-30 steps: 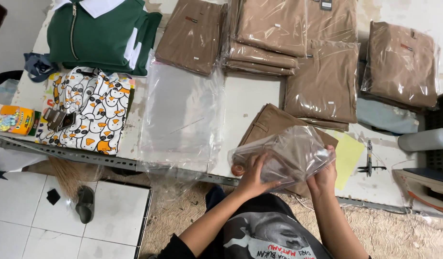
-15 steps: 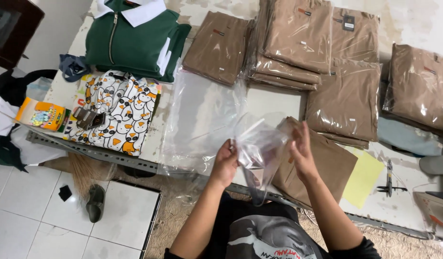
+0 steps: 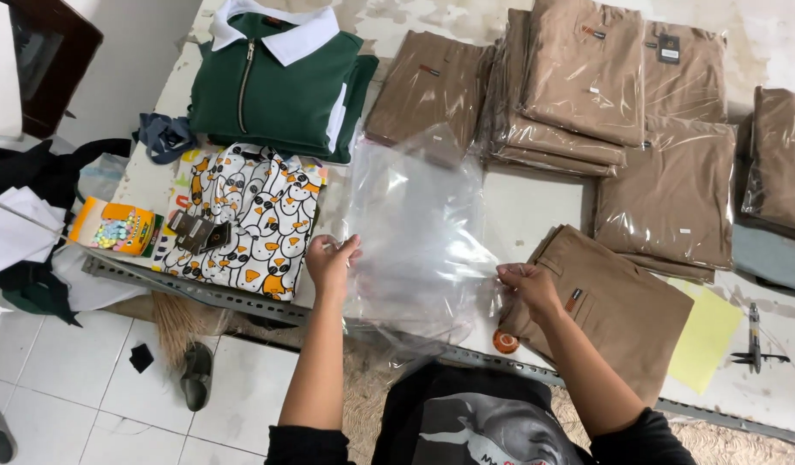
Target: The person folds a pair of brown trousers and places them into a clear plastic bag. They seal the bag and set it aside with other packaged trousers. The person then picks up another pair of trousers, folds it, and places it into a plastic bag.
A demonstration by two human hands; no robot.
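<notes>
Hands are pinching opposite edges of the clear plastic bag (image 3: 419,241), left hand (image 3: 331,261) at 9 o'clock, right hand (image 3: 527,287) at 3 o'clock; keeping tension even is flattening it against the bench (image 3: 535,202).

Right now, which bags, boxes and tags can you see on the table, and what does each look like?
Clear plastic bag: stretched flat between left hand and right hand.
Bagged tan garments: stacked top right, glossy wrap.
Crayon box: left edge, yellow-green carton.
Dark hang tag: on upper tan pile, small rectangle.
Yellow sheet: beside unbagged trousers.

White tiled floor (image 3: 96,379), worn worktable (image 3: 535,207)
</notes>
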